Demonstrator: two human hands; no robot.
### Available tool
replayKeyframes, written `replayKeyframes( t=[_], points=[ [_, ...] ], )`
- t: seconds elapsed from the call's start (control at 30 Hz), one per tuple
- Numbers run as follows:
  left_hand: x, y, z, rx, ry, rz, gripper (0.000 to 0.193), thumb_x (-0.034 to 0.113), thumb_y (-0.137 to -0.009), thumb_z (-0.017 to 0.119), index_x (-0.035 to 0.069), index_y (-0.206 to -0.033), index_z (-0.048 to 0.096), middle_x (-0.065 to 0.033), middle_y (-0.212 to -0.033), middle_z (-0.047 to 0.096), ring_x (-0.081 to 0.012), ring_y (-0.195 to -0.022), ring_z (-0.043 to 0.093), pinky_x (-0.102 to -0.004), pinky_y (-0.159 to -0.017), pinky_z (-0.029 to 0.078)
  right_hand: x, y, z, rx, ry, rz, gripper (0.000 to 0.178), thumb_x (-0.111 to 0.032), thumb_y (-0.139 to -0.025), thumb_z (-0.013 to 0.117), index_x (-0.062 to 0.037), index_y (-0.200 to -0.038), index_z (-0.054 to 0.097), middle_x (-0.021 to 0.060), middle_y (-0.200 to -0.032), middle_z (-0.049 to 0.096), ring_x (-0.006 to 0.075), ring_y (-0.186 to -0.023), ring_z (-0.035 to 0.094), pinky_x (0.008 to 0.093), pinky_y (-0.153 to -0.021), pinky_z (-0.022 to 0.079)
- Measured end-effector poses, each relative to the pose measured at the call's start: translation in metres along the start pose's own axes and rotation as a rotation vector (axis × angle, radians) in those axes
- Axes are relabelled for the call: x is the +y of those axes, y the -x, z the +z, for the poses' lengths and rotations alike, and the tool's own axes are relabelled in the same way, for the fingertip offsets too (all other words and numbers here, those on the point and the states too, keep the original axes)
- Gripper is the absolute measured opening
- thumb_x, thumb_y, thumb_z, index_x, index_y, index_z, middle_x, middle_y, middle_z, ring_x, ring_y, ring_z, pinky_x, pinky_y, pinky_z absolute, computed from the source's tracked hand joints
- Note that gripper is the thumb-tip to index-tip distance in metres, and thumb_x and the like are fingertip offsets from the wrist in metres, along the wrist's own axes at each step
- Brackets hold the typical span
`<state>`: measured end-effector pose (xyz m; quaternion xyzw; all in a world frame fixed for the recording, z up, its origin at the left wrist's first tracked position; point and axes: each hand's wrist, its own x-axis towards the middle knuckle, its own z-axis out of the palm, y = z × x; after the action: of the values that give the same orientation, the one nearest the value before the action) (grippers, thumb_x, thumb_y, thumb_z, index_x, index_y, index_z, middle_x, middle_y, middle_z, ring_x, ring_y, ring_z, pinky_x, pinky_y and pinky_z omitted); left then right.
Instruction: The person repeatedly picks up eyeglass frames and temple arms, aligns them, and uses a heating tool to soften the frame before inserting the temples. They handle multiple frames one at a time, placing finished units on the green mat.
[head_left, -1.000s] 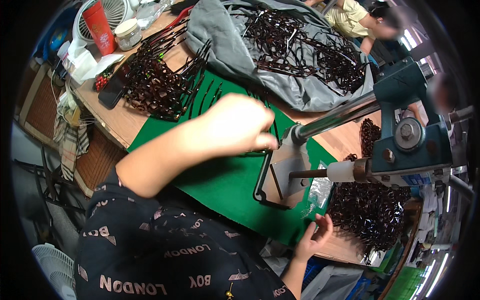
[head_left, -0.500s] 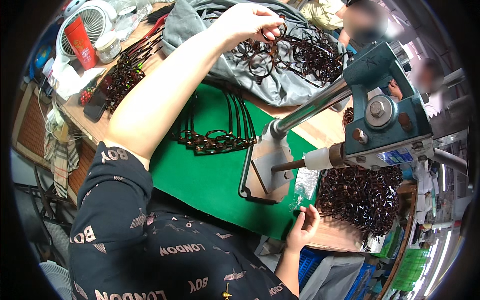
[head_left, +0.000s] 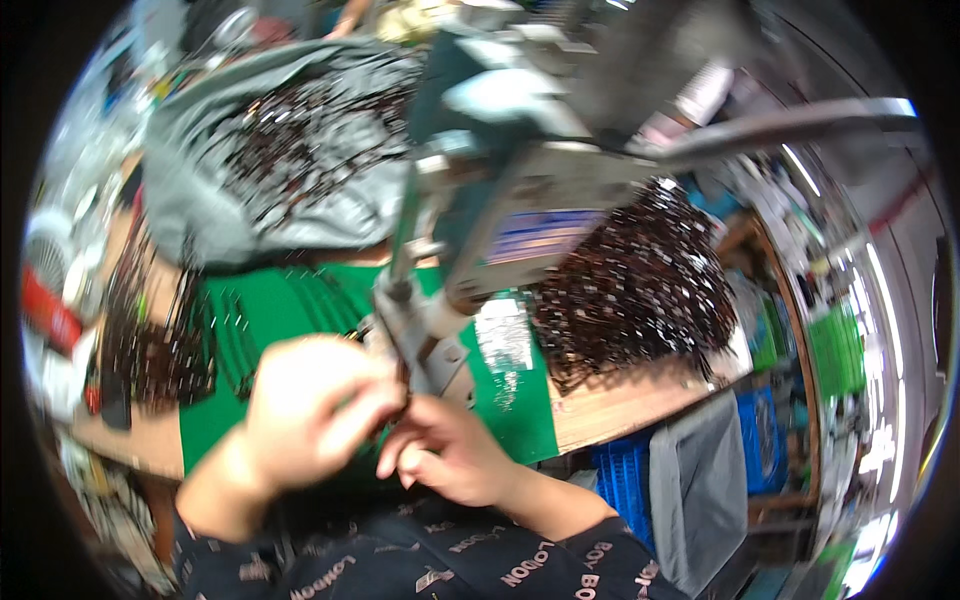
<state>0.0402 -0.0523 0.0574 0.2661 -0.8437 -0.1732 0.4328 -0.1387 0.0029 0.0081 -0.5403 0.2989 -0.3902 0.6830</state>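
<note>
My left hand (head_left: 320,408) is smeared by motion, its fingers closed on a dark brown eyeglass frame (head_left: 383,428), of which only a small part shows. My right hand (head_left: 448,452) meets it from the right, fingers curled in around the same frame. Both hands are above the near part of a green mat (head_left: 225,430). Just beyond them stands a bench press (head_left: 450,352) with a metal base and a dark green head. Several eyeglass frames (head_left: 235,340) lie on the mat at the left, partly hidden by my left hand.
A grey cloth (head_left: 185,190) at the back bears a heap of brown frames (head_left: 310,140). Another large heap (head_left: 640,300) is on the table at the right. More frames (head_left: 160,350) lie at the left near a red cylinder (head_left: 50,310). Blue crates (head_left: 622,480) stand below the table's edge.
My left hand has come back from the far heap with an eyeglass frame, down to my right hand in front of me. The view has swung to the right.
</note>
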Motion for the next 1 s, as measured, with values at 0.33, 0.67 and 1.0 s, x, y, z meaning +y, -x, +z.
replayKeyframes(
  t=[0.33, 0.67, 1.0],
  points=[
    [0.024, 0.083, -0.047, -0.621, 0.162, -0.318, 0.050, 0.020, -0.069, 0.072, -0.001, -0.111, 0.052, -0.0092, -0.078, 0.065, -0.0222, -0.067, 0.064, -0.0302, -0.058, 0.048, -0.018, -0.017, 0.003, -0.256, -0.319, 0.038, 0.032, -0.025, -0.098, 0.038, 0.0017, -0.107, 0.053, 0.0090, -0.086, 0.060, 0.0122, -0.066, 0.059, 0.0251, -0.058, 0.050],
    [-0.027, 0.138, -0.059, 0.455, 0.652, -0.299, 0.058, 0.024, -0.084, 0.065, -0.010, -0.123, 0.038, -0.0100, -0.088, 0.062, -0.0087, -0.049, 0.044, -0.0189, -0.044, 0.031, 0.004, 0.028, -0.059, 0.185, 0.801, -0.192, 0.019, -0.010, -0.083, 0.059, -0.0028, -0.101, 0.060, 0.0109, -0.097, 0.061, 0.0279, -0.097, 0.056, 0.0376, -0.084, 0.044],
    [-0.036, 0.124, -0.039, 0.513, 0.948, -0.334, 0.069, 0.014, -0.088, 0.059, -0.005, -0.139, 0.017, -0.0120, -0.118, 0.050, -0.0078, -0.073, 0.042, -0.0165, -0.057, 0.031, 0.044, 0.078, -0.086, 0.281, 1.469, -0.091, 0.042, -0.015, -0.080, 0.061, -0.0074, -0.121, 0.053, 0.0092, -0.130, 0.045, 0.0332, -0.124, 0.035, 0.0489, -0.102, 0.029]
  ],
)
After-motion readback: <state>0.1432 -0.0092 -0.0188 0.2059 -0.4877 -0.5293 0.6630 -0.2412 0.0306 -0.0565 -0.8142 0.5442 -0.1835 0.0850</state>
